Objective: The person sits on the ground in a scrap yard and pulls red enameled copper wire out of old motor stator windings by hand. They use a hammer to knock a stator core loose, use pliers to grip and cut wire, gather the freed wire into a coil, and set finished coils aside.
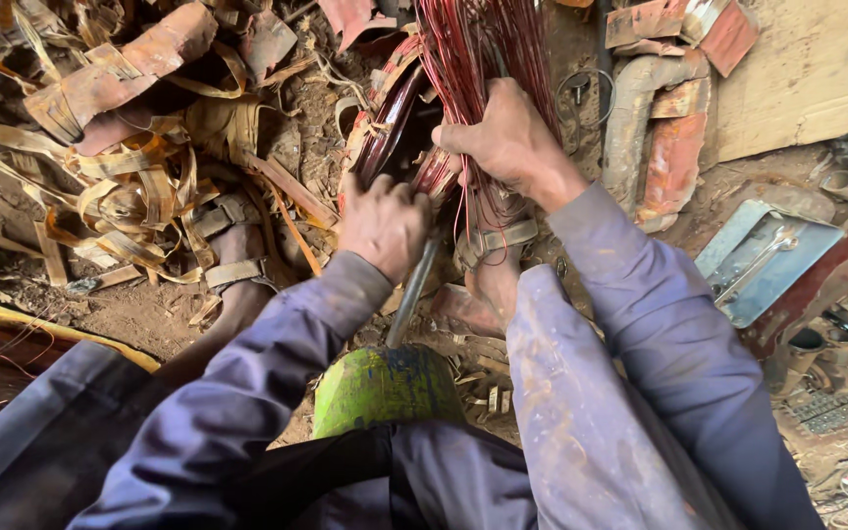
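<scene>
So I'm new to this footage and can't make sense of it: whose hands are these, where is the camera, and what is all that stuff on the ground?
The camera sits on the person's head and looks down, so you see their own arms in blue-grey sleeves. The right hand has its grip closed on a bundle of thin red wire that rises from a round wound coil. The left hand is closed around a grey metal rod at the coil's lower edge. One sandalled foot rests on the dirt at the left. Around lie tan strips, rusty sheet-metal scraps, a flat metal tray and a green block close to the body.
</scene>
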